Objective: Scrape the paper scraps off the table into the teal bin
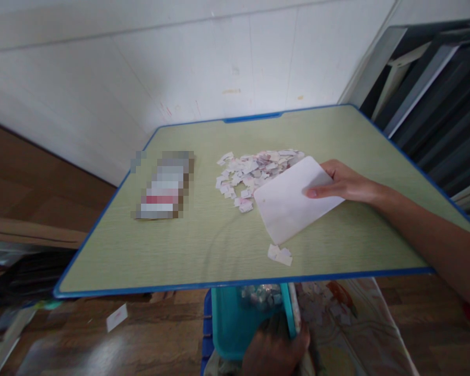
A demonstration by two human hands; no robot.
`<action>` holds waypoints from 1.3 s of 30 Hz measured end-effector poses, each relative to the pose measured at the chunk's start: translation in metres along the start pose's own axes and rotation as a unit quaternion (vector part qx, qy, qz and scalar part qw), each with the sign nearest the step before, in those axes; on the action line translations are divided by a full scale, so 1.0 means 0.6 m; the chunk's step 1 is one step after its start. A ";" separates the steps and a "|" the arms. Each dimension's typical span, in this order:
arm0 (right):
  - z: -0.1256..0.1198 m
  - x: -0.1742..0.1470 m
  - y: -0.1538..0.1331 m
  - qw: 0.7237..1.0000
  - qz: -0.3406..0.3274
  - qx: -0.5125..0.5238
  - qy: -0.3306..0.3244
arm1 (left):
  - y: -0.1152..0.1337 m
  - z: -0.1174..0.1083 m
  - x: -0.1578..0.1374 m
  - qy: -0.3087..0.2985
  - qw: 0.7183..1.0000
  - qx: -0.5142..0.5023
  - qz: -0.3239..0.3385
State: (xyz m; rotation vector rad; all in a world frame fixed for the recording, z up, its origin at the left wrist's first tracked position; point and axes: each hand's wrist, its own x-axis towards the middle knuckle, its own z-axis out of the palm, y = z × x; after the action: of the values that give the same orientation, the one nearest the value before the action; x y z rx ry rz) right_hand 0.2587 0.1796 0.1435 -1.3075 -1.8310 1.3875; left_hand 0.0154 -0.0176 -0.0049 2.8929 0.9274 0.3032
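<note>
My right hand (347,180) grips a stiff white rectangular card (288,198) by its right end, thumb on top. The card is tilted, its left edge against a heap of torn paper scraps (250,169) on the table. A few more scraps (280,255) lie near the front edge, just below the card. Under that edge, my left hand (276,347) is closed over the near right rim of a teal plastic tub (229,318), its fingertips partly hidden. Small shiny clear-wrapped pieces (262,295) sit in the tub's far part.
The pale green table (172,256) has a blue rim and stands against a white wall. At its left lies a blurred-out flat item (164,185). Dark panels (434,89) lean at the right. More scraps lie on a patterned cloth (348,339) below; one paper piece (117,317) is on the floor.
</note>
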 end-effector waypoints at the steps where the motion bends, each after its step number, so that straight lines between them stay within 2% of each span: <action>1: 0.000 0.000 -0.001 1.000 -0.003 0.002 -0.003 | 0.000 -0.001 0.000 0.000 1.000 0.002 0.002; 13: 0.000 0.001 -0.002 1.000 0.003 -0.010 -0.006 | 0.002 -0.002 -0.002 -0.031 0.999 -0.001 0.008; 39: 0.001 0.000 -0.003 1.000 -0.010 -0.027 -0.007 | 0.003 -0.016 0.005 -0.023 1.000 -0.006 -0.004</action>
State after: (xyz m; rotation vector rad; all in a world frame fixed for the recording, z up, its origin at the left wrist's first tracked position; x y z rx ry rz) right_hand 0.2572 0.1792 0.1449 -1.3057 -1.8981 1.3477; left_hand 0.0167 -0.0174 0.0050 2.8718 0.9270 0.2386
